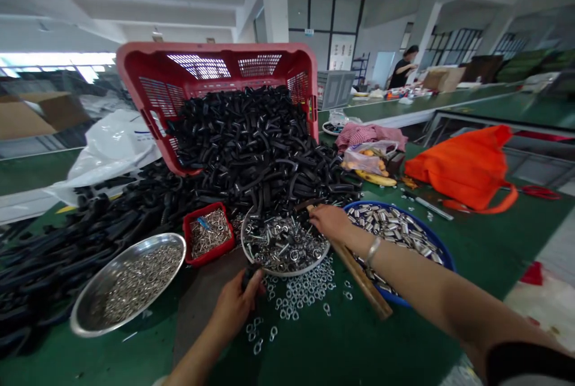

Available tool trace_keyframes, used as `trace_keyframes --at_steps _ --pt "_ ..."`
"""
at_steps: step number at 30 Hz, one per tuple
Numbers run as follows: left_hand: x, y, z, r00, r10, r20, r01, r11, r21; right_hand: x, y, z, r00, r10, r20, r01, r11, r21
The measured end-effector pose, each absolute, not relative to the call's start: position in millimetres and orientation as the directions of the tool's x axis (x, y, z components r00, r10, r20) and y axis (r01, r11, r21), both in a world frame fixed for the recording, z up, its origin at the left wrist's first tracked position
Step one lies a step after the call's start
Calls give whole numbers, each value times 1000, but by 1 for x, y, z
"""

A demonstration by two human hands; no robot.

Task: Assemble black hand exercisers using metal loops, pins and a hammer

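My left hand (237, 301) is closed around a small black part (250, 275), mostly hidden by the fingers, in front of a round white tray (246, 248). Assorted small metal hardware (287, 242) fills that tray. My right hand (330, 221) reaches to the tray's far right rim with its fingers curled together; what they hold, if anything, is hidden. Beneath that hand and wrist runs a wooden handle (366, 284), slanting toward me. Loose metal rings with small eyes (305, 290) lie in front of the tray. Black curved parts (269, 164) are heaped just beyond both hands.
A red crate (215, 48) lies tipped behind the heap. Left are a steel bowl (83, 327) of small metal pieces and a red box (210, 259) of pins. Right are a blue tray (449, 257) of metal cylinders, a banana (376, 178) and an orange bag (458, 164). A person (403, 68) stands far back.
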State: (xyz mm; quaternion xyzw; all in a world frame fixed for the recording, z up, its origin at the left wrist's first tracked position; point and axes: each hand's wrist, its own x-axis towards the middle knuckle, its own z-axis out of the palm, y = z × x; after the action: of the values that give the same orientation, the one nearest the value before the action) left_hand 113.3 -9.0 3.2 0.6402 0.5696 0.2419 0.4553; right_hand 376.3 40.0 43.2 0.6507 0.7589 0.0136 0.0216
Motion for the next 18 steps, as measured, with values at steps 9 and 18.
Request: trace_keyframes --at_steps 9,18 --pt "103 -13 -9 184 927 -326 358 245 901 434 -45 39 -87 976 -200 995 75 -64" --pt "144 5 34 433 899 -72 736 -306 604 436 -56 29 319 945 -66 165 -124 -978"
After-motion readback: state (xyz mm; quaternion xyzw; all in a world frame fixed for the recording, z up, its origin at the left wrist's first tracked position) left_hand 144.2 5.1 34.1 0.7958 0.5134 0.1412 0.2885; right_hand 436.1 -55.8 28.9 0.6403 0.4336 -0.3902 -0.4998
